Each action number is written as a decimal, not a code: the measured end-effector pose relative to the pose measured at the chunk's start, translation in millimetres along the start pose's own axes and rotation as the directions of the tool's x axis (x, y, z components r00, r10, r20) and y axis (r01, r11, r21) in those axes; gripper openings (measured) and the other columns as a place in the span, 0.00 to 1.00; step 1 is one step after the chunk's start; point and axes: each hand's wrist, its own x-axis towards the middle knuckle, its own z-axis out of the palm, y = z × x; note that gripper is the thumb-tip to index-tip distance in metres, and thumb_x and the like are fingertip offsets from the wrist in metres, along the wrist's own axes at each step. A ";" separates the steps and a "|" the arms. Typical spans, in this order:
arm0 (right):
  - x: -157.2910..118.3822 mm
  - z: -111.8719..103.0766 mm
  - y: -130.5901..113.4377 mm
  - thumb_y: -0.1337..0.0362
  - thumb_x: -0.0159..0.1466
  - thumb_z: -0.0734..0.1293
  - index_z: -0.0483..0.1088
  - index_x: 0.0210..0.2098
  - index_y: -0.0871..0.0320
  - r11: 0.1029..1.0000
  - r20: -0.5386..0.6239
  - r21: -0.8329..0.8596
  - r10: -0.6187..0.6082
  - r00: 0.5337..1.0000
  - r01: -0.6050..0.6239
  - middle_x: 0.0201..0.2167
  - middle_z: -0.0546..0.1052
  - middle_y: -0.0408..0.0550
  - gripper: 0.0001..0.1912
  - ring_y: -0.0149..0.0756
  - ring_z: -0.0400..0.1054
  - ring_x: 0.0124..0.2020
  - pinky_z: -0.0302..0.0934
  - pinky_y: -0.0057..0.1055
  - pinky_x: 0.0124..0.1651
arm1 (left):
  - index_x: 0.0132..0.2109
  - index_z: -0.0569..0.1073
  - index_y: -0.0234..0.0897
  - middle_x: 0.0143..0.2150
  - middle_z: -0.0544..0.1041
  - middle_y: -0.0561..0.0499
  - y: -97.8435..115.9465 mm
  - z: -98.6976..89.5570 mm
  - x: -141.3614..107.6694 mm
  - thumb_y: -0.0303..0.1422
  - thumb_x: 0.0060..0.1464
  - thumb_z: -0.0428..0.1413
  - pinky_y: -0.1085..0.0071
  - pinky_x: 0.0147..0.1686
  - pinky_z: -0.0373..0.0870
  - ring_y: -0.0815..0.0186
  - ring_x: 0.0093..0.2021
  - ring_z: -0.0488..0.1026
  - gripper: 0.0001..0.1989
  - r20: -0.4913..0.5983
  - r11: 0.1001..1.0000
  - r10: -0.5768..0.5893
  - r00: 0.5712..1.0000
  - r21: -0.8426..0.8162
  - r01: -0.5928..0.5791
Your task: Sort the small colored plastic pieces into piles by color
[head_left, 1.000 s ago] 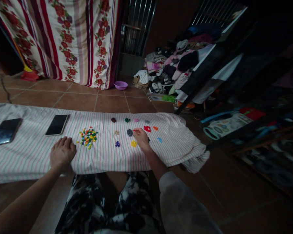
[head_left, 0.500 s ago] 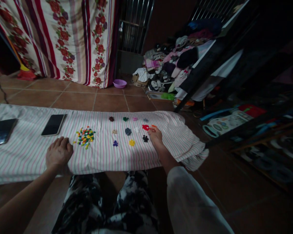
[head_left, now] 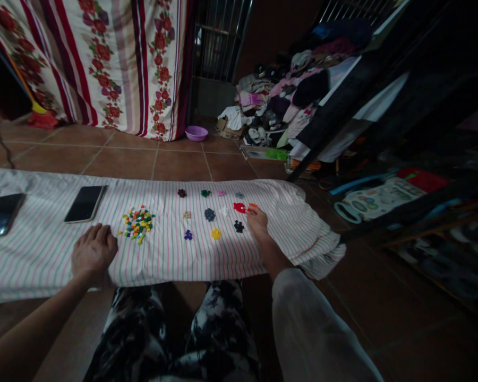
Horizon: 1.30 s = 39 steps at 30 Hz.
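Note:
My right hand (head_left: 258,222) hovers at the right end of the rows of small piles, its fingertips pinched together. What they hold, if anything, is too small to make out. Just left of the fingertips lies a red pile (head_left: 239,207), and orange pieces (head_left: 253,205) show right behind them. A black pile (head_left: 239,226) sits nearer me, a white pile (head_left: 224,211) farther left. My left hand (head_left: 94,248) rests palm down on the striped cloth (head_left: 151,265), fingers laid out. Beside it is a mixed heap of small coloured pieces (head_left: 138,225).
Two phones, one dark (head_left: 2,215) and one pale-edged (head_left: 85,203), lie on the left. More piles include yellow (head_left: 215,233), dark grey (head_left: 210,214), blue (head_left: 188,234) and green (head_left: 205,193). Beyond the cloth are a purple basin (head_left: 196,133) and heaped clothes (head_left: 282,101).
My right hand has shifted slightly right, away from the red pile toward the orange pieces. The left hand keeps its place on the cloth; the view has moved a little.

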 end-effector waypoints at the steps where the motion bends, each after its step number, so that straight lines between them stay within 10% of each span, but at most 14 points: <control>1: 0.4 -0.7 -0.4 0.63 0.54 0.62 0.75 0.38 0.58 0.999 -0.002 0.008 0.037 0.999 -0.037 0.40 0.80 0.51 0.15 0.39 0.75 0.41 0.67 0.36 0.50 | 0.57 0.71 0.28 0.61 0.70 0.34 0.2 0.0 0.2 0.33 0.60 0.45 0.48 0.60 0.63 0.47 0.62 0.66 0.22 0.003 1.000 -0.001 1.000 -0.001 0.001; 39: -15.9 -5.1 -28.4 0.68 0.54 0.58 0.75 0.42 0.58 0.994 0.003 -0.076 -0.076 0.997 0.076 0.41 0.78 0.51 0.20 0.41 0.72 0.46 0.63 0.39 0.56 | 0.57 0.71 0.28 0.61 0.69 0.33 3.5 -5.1 -1.2 0.34 0.61 0.43 0.47 0.61 0.62 0.45 0.63 0.65 0.23 0.012 1.000 -0.012 1.000 -0.021 0.012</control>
